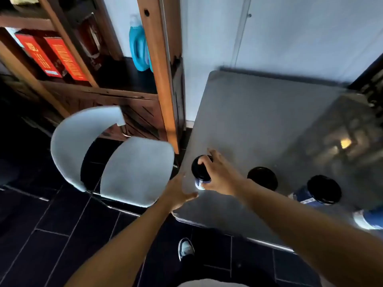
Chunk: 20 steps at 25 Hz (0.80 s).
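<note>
Flooring (62,235) of dark tile occupies the lower part of the view. A grey table (269,121) is set against the pale wall. A wooden shelf unit (161,79) is placed to its left, with red boxes (51,54) and a blue bottle (137,48) stored on it. A white chair (134,170) is positioned just beside the table's left edge.

At least three black-lidded jars are seen along the near side of the table. The jar (199,184) in hand stands upright at the near left corner, close to the edge. A second jar (262,178) and a third jar (323,189) are spaced to its right.

The lid (195,169) of the corner jar is gripped from above by the right hand (219,175), with the fingers curled over the rim and the thumb on the near side. The left hand (178,193) is held open, fingers extended, at the table edge just beside the jar. Contact with the table cannot be confirmed.

The jar is judged to be rigid, with a smooth wall and label that may prove slippery. Weight cannot be determined, as the contents are hidden. A lift by the lid alone is not advised, since a screw lid may turn or release. The body should be taken below the lid and the base supported by the open hand.
</note>
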Each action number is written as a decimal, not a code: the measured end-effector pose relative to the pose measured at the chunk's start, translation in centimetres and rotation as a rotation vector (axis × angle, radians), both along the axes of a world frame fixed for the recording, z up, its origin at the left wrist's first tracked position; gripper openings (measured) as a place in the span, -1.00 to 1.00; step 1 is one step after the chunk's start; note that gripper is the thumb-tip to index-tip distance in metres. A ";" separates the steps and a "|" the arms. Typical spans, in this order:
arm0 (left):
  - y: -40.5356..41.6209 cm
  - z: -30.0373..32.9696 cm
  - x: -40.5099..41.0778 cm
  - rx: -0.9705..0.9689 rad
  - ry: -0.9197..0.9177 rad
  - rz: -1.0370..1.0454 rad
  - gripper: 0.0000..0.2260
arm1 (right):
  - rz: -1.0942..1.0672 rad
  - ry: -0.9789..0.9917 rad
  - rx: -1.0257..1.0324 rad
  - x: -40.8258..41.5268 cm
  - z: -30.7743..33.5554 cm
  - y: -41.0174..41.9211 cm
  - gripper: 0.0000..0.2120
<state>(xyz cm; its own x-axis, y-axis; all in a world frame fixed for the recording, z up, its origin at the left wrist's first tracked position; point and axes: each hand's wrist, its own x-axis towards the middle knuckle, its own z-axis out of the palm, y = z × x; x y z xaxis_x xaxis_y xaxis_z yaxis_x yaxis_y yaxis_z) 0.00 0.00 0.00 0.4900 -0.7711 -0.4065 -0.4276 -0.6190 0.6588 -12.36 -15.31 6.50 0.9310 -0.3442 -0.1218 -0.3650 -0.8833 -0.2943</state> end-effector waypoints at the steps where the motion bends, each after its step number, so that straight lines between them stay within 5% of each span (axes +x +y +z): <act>1: -0.9 -0.5 0.1 -0.066 0.090 0.059 -0.12 | -0.012 -0.001 0.039 0.4 -0.4 -0.1 -0.34; 7: -3.7 -0.4 0.7 -0.172 0.304 0.094 -0.32 | -0.137 -0.131 0.221 0.9 -1.6 -0.8 -0.45; 11: -3.6 1.6 0.6 -0.236 0.382 0.063 -0.59 | -0.164 -0.083 0.421 1.4 0.3 -2.7 -0.33; 14: -3.9 4.9 -0.6 -0.327 0.463 0.215 -0.78 | -0.201 -0.129 0.645 2.1 2.9 -4.4 -0.53; 17: -4.2 8.6 -2.2 -0.307 0.679 0.408 -0.70 | -0.276 -0.132 0.740 1.7 4.7 -5.4 -0.60; 20: -3.2 11.1 -3.8 -0.251 0.995 0.480 -0.56 | -0.385 -0.233 0.964 0.3 5.0 -4.9 -0.43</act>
<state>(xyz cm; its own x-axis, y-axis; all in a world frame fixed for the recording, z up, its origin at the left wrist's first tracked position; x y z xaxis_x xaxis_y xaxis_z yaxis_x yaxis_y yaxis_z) -3.79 -3.19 11.12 0.3029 -0.7053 -0.6410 0.6018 -0.3800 0.7024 -12.11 -20.17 11.47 0.8154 -0.4738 -0.3326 -0.4144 -0.0765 -0.9069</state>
